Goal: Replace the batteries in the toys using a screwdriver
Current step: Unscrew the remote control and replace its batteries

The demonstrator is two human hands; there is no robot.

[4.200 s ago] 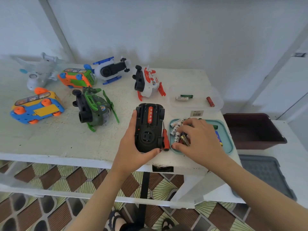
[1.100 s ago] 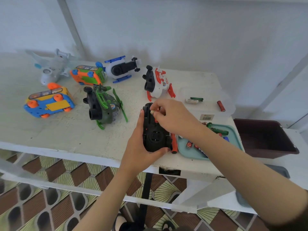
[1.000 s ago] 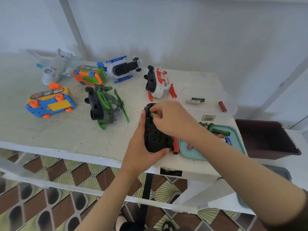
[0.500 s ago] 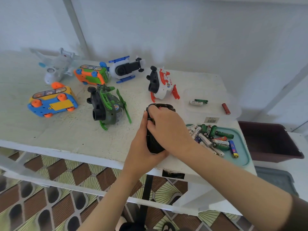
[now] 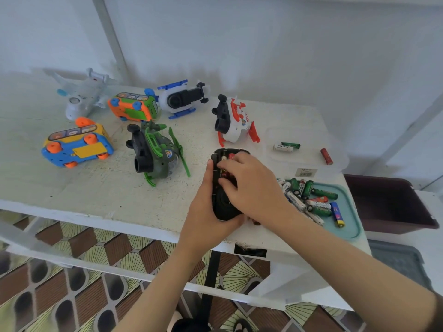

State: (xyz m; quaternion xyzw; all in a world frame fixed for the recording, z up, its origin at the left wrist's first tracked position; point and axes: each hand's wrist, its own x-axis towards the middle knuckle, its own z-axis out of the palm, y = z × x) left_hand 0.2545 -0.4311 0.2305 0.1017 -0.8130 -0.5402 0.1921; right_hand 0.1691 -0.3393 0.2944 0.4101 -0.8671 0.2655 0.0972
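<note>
The car (image 5: 221,204) lies upside down near the front edge of the table (image 5: 96,192), right of the middle, its long axis running from that edge towards the back. It is gripped by the left hand (image 5: 206,212), the thumb laid along its left side and the fingers curled under its near end. The open bay is found at the far end of the car, directly beneath the fingertips of the right hand (image 5: 251,185). There the forefinger and thumb are bent onto a battery (image 5: 224,173), which lies lengthwise along the car. It is judged that this cell is being pressed home. Whether it is seated cannot be told, as much of the bay is hidden by the hand.

The spare cells (image 5: 309,197) are heaped in the tray (image 5: 352,226) at the front right corner, just beside the right wrist. The right hand is therefore the nearer one for any further cell. A red end (image 5: 255,222) is seen under that wrist at the front edge, and it cannot be said whether it belongs to the screwdriver.

On the clear lid (image 5: 340,161) near the right edge, "Heybright" can be read on a white cell (image 5: 282,147), which touches a green cell (image 5: 290,145). A red cell (image 5: 326,156) lies apart from them. The print on the sticker (image 5: 306,172) is too small to be read
</note>
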